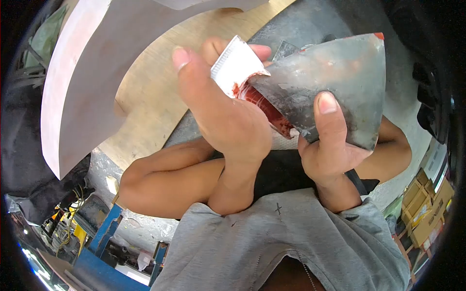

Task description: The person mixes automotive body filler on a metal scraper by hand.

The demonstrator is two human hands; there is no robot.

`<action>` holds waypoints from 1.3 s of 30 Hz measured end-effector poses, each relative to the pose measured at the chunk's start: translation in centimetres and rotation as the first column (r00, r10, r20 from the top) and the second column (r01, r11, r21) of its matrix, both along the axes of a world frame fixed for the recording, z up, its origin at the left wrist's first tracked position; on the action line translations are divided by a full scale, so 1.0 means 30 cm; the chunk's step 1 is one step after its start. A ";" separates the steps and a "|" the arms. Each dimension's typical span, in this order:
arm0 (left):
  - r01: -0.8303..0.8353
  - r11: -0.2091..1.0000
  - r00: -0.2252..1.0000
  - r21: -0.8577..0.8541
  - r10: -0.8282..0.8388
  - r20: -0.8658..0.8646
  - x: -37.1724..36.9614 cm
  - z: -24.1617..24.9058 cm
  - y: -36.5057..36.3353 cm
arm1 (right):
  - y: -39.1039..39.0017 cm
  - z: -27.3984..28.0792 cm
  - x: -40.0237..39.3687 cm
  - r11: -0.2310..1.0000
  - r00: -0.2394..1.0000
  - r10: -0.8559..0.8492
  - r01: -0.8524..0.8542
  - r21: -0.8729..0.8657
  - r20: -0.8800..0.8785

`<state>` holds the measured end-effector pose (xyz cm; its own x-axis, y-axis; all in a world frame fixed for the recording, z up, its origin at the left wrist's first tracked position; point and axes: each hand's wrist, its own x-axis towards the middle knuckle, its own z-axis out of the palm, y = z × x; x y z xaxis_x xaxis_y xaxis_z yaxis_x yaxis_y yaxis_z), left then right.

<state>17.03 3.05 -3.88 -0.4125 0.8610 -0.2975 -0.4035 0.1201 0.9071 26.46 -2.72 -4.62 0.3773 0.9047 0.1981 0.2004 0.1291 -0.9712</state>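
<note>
My left hand (pixel 233 121) holds a white crimped-end squeeze tube (pixel 239 65), with the fingers behind it and the thumb raised. The tube is torn or cut open along its length, and dark red paste (pixel 266 107) lines its inside. In my right hand (pixel 332 145) is a thin grey metal spreader plate (pixel 335 68), smudged and with a red spot at its top corner. My right thumb lies on its face; the other fingers are mostly hidden behind. The plate's left edge overlaps the open tube, close to the paste. A small whitish lump sits at the tube's lower end.
A large curved panel (pixel 92 72), grey with a pale edge, stands at the left over a plywood board (pixel 155 72). Bent bare legs (pixel 179 184) are below my hands. A blue metal frame (pixel 104 233) is at lower left, cardboard boxes (pixel 427 213) at lower right.
</note>
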 end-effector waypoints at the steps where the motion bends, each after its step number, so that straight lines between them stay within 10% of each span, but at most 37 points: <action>1: -0.002 1.000 1.000 -0.001 0.002 0.007 -0.005 0.003 0.001 | 0.005 0.008 0.002 1.000 1.000 0.002 -0.002 -0.001 0.007; 7: 0.033 0.999 0.994 -0.008 -0.031 0.108 -0.015 0.004 0.004 | 0.020 -0.014 0.010 0.998 0.974 0.030 -0.016 0.064 -0.224; 9: 0.062 0.996 0.984 0.063 -0.072 0.161 -0.020 -0.014 -0.004 | 0.021 -0.035 0.023 0.983 0.975 0.006 -0.047 0.180 0.222; 39: 0.181 0.983 0.948 0.039 -0.185 0.257 -0.056 -0.013 -0.018 | 0.131 -0.042 0.171 0.852 0.739 0.046 -0.380 0.360 0.672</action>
